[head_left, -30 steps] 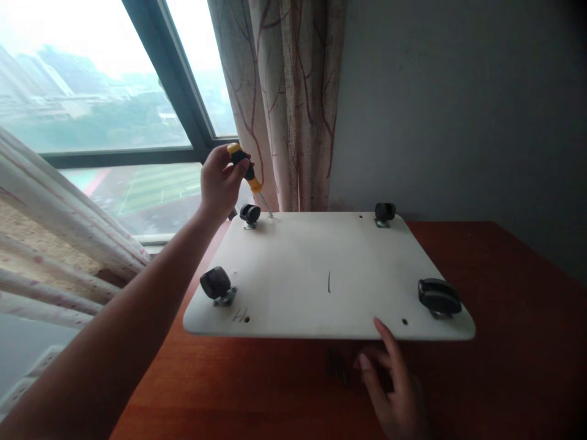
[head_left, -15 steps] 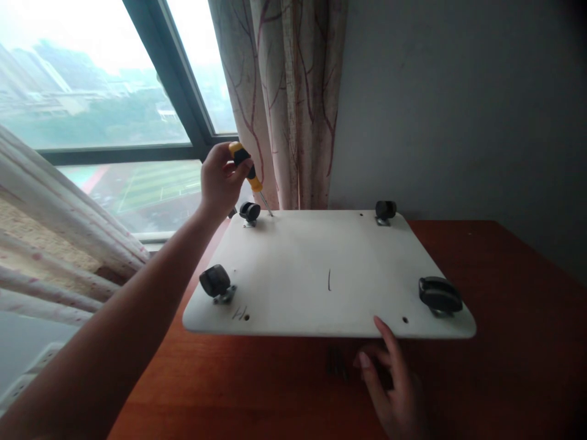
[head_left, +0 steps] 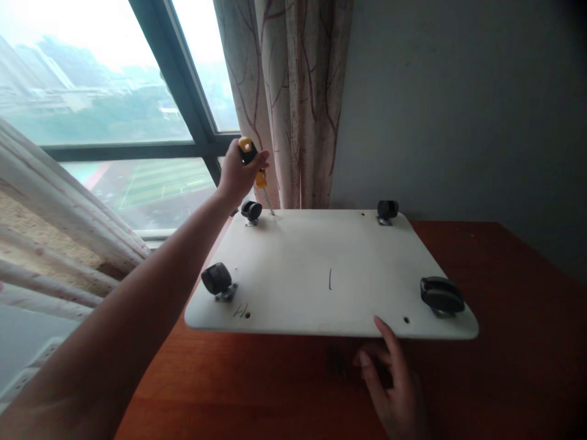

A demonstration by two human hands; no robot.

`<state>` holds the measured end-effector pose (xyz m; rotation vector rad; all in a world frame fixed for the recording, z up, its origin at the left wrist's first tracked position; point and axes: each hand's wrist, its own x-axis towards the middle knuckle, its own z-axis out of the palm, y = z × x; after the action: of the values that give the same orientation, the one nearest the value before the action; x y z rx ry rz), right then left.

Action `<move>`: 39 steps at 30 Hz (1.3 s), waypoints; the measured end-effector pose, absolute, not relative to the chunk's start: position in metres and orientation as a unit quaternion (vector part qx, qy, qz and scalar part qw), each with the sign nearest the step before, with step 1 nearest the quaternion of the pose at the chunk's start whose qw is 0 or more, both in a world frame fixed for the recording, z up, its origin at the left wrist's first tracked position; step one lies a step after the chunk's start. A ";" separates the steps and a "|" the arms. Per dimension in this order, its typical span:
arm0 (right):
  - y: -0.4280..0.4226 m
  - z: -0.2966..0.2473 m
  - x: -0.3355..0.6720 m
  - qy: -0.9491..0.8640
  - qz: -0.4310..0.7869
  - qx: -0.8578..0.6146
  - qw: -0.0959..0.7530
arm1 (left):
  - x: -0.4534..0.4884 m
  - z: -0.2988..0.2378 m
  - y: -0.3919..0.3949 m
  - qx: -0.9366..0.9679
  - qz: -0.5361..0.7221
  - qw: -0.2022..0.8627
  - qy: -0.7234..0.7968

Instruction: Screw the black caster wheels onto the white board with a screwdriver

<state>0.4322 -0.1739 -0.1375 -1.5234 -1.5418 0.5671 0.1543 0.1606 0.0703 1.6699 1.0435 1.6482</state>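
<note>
My left hand (head_left: 239, 172) is wrapped around the yellow-and-black handle of a screwdriver (head_left: 248, 150). The screwdriver tilts, its tip meeting the far left part of a white board (head_left: 293, 256) near the back edge. Casters are fixed near the board's corners: a back left one (head_left: 252, 211), a front left one (head_left: 217, 279), a back right one (head_left: 387, 209) and a front right one (head_left: 442, 294). My right hand (head_left: 394, 379) is at the board's front edge, fingers apart, the index fingertip touching the board. It holds nothing that I can see.
Under the board is a reddish-brown wooden table (head_left: 202, 391). Small dark pieces (head_left: 337, 362) lie in shadow before the board. Behind stand a patterned curtain (head_left: 302, 110), a grey wall (head_left: 449, 122) and a window (head_left: 105, 104). A power strip (head_left: 27, 376) is at lower left.
My left hand has turned on the screwdriver handle, its fingers now at a different angle. The tip stays at the same spot on the board. My right hand has not moved.
</note>
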 end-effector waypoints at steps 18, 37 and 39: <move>-0.173 -0.132 0.430 -0.618 0.221 -0.607 0.448 | 0.166 0.085 0.153 0.632 0.547 0.437 0.333; -0.172 -0.131 0.429 -0.621 0.233 -0.594 0.454 | 0.180 0.080 0.163 0.601 0.621 0.332 0.378; -0.172 -0.131 0.429 -0.624 0.228 -0.592 0.456 | 0.181 0.079 0.162 0.603 0.613 0.355 0.366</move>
<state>0.4289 -0.1717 -0.1306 -1.4601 -1.5398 0.5631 0.1809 0.1620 0.0794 1.5587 0.9469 1.5838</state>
